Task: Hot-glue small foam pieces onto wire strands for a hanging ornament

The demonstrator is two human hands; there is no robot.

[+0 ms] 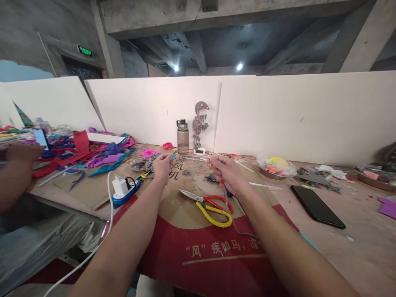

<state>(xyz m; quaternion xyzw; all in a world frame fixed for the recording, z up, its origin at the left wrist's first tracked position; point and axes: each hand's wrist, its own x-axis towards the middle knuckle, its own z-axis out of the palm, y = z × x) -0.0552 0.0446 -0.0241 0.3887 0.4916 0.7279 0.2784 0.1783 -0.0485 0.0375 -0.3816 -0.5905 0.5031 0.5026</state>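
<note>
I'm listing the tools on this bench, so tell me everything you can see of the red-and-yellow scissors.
The scissors lie on the printed cardboard, below the right hand in the picture and not gripped by it. Their metallic-looking blades, closed or nearly so, point left and slightly up. One looped handle is red, the other yellow, both smooth, perhaps plastic-coated. A thin greyish cord appears to cross the handles.
</note>
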